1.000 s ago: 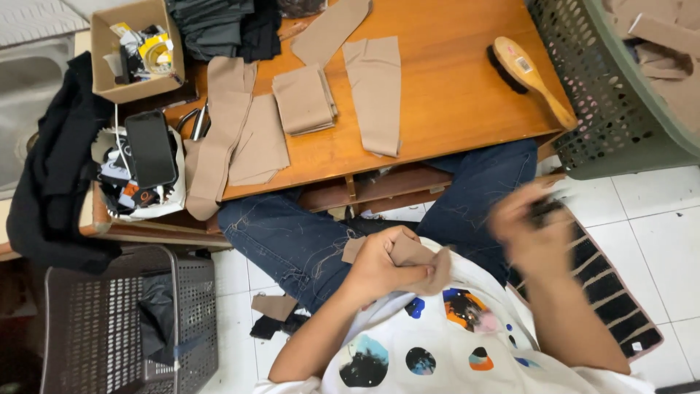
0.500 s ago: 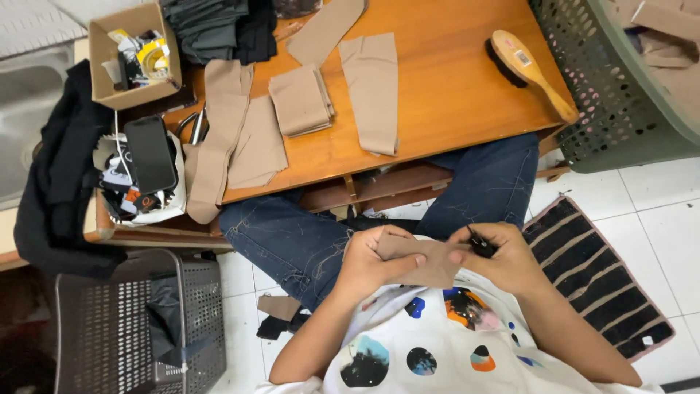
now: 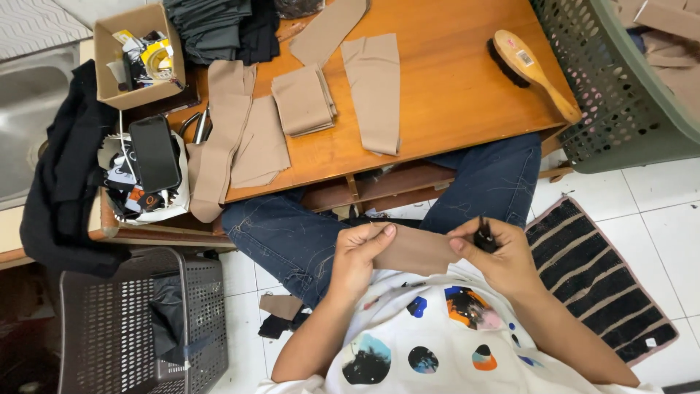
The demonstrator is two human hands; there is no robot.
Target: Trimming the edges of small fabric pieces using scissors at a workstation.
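Wooden table (image 3: 452,95) far, strewn with tan fabric pieces (image 3: 372,91), brush (image 3: 529,69) at right. Near, over lap: left hand (image 3: 357,255) pinches tan cloth piece (image 3: 419,249) at left edge; right hand (image 3: 496,252) fingers closed on small black tool (image 3: 483,235), thumb on cloth.

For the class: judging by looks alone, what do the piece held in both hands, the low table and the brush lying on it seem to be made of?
Tan piece, held between left hand and right hand: apparently woven cloth, matte; it bends softly.
Table: seemingly wood, varnished orange-brown; grain lines and a slight sheen show.
Brush: pale wooden back and handle, smooth; dark bristles, material unclear.
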